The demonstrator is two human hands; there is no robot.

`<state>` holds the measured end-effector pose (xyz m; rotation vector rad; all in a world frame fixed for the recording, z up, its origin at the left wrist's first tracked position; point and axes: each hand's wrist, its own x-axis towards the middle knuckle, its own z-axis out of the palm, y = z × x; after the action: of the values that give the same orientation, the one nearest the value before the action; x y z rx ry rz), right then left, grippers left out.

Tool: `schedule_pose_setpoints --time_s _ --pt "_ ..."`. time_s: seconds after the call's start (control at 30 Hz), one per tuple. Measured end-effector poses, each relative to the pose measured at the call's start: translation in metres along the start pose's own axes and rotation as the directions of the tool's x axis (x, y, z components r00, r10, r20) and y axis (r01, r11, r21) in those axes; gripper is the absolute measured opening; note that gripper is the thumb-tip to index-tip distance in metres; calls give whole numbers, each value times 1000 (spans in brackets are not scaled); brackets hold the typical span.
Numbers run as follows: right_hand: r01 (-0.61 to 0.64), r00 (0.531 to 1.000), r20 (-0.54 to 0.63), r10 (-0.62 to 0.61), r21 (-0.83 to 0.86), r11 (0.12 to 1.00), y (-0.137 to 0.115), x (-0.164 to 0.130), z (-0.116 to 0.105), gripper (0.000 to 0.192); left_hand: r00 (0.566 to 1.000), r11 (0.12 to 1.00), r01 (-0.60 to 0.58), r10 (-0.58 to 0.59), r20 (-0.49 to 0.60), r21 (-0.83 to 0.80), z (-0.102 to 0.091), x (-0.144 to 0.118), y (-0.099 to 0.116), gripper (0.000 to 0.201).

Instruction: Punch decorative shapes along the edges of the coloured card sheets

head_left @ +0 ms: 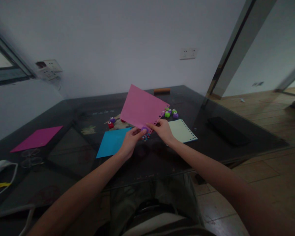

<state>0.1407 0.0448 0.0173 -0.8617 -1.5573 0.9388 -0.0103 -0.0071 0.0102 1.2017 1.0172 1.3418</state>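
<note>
I hold a pink paper sheet [141,106] tilted up above the dark glass table [71,157]. Its right edge shows a row of small punched holes. My right hand [163,130] pinches the sheet's lower right corner. My left hand [131,140] grips a small purple punch [144,129] clamped on the sheet's lower edge. Tiny paper cut-outs [145,138] lie on the table just beneath. A blue sheet [112,143] lies flat under my left hand.
A pale sheet with a punched edge [182,131] lies to the right. Green and purple punches [170,113] and a red and a purple one [110,122] sit behind. A magenta sheet [36,138] and glasses [31,157] lie left; a black slab [227,131] right.
</note>
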Motion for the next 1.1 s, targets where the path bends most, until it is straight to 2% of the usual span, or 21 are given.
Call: schedule_pose_setpoints --time_s 0.43,1.1 --pt "-19 1000 -7 19 3 1000 -2 -1 0 30 999 1000 -11 11 -35 -16 3 1 2 28" --pt "8 1000 -6 -8 3 1000 1 0 0 29 994 996 -92 92 -57 3 6 0 1 27"
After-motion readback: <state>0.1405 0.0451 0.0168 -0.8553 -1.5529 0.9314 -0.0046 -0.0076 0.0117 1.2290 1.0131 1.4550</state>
